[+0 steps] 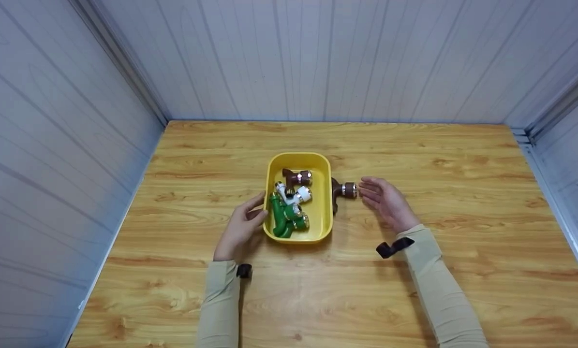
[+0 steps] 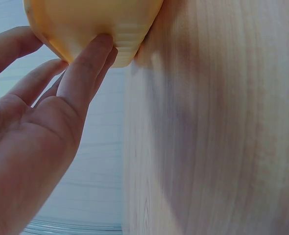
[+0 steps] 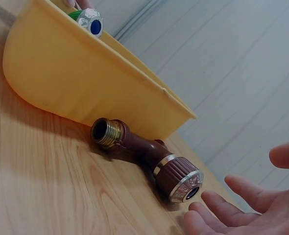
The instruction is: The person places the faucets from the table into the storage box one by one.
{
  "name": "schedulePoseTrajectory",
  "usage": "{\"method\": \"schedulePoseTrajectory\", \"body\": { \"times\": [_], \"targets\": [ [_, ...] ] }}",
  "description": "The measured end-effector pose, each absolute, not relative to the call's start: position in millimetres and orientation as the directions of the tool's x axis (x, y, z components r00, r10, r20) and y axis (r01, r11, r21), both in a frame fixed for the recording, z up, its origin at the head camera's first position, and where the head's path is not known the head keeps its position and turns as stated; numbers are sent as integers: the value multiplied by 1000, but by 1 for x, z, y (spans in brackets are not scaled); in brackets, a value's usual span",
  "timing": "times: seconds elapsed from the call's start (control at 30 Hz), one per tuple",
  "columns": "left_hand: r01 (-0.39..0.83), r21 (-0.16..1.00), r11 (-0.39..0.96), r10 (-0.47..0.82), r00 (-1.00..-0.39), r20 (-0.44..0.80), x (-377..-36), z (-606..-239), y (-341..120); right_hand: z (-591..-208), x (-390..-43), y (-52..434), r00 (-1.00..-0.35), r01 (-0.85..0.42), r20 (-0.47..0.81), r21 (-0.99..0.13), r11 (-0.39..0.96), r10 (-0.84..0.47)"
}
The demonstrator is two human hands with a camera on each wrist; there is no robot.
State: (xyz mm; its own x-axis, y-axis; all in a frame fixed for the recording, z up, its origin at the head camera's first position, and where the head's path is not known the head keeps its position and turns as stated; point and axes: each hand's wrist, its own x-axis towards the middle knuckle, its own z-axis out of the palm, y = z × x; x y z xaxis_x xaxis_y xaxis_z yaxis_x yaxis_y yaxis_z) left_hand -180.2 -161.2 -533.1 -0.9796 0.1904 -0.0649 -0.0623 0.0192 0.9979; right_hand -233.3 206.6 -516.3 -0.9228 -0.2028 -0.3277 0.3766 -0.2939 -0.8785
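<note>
A yellow plastic bin (image 1: 321, 227) sits on the table with a brown tap (image 1: 291, 178), a white tap (image 1: 302, 195) and two green taps inside, one green tap (image 1: 280, 215) lying partly over the other. Against the bin's right outer wall lies another brown tap (image 3: 142, 151), its threaded end and ribbed knob showing in the right wrist view. My left hand (image 1: 240, 227) touches the bin's left side with extended fingers (image 2: 85, 68). Just right of the loose brown tap's knob, my right hand (image 1: 388, 203) is held with spread fingers, apart from the tap and holding nothing.
The wood-grain table (image 1: 463, 193) extends around the bin on every side. Pale panel walls (image 1: 298, 58) enclose it at the back, left and right. Each wrist wears a black strap-like device (image 1: 394, 247).
</note>
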Motion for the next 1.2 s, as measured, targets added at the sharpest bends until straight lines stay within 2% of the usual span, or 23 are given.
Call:
{"method": "schedulePoseTrajectory", "body": {
  "times": [0.2, 0.43, 0.93, 1.03, 1.2],
  "targets": [
    [-67, 998, 0, 195, -979, -66, -180, -533, -161, -517, -235, 206, -920, 387, -345, -875, -291, -188],
    [-50, 998, 22, 206, -977, -54, -181, -537, -162, -520, -239, 202, -912, 410, -371, -840, -355, -176],
    [-69, 997, 25, 174, -982, -72, -180, -534, -161, -526, -243, 196, -919, 393, -357, -858, -331, -167],
    [-67, 997, 25, 177, -982, -71, -180, -534, -160, -528, -244, 195, -922, 385, -347, -871, -304, -172],
    [-84, 996, -1, 173, -981, -83, -180, -534, -160, -530, -246, 192, -938, 337, -315, -927, -167, -145]
  ]
}}
